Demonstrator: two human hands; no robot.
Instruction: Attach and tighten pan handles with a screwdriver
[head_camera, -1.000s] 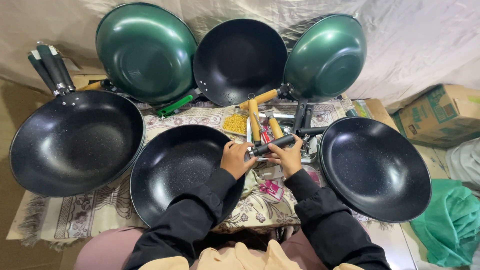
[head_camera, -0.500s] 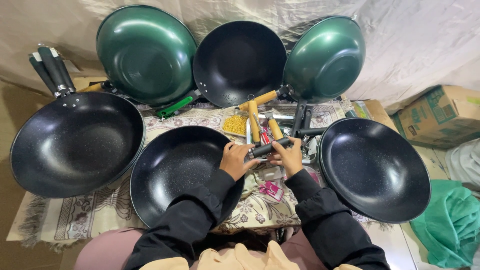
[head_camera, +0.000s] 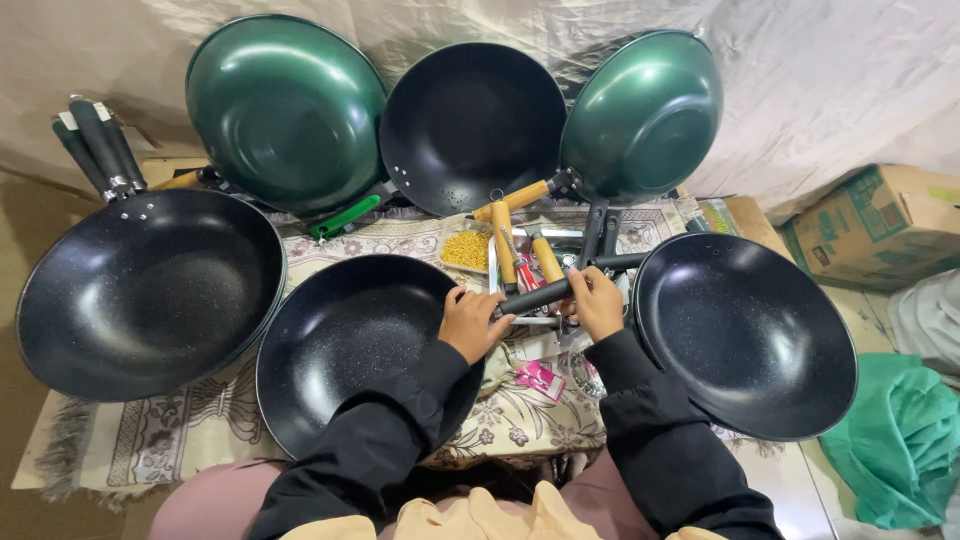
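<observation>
green woks (head_camera: 285, 110) | cardboard box (head_camera: 870, 225) | green cloth (head_camera: 900, 440) | patterned tablecloth (head_camera: 150, 440)

Three pans are black inside with a fine pale speckle: the left pan (head_camera: 150, 290), the middle pan (head_camera: 350, 345) and the right pan (head_camera: 745, 335). Two upturned pans (head_camera: 285, 110) (head_camera: 645, 115) behind are glossy dark green, flanking a plain black pan (head_camera: 470, 125). The cloth (head_camera: 510, 420) on the desk is cream with a floral pattern, the loose handles (head_camera: 503, 245) are mustard yellow, and the handle (head_camera: 535, 297) is black.

single head view, looks steeply down, close over cloth-covered table (head_camera: 130, 440).
</observation>
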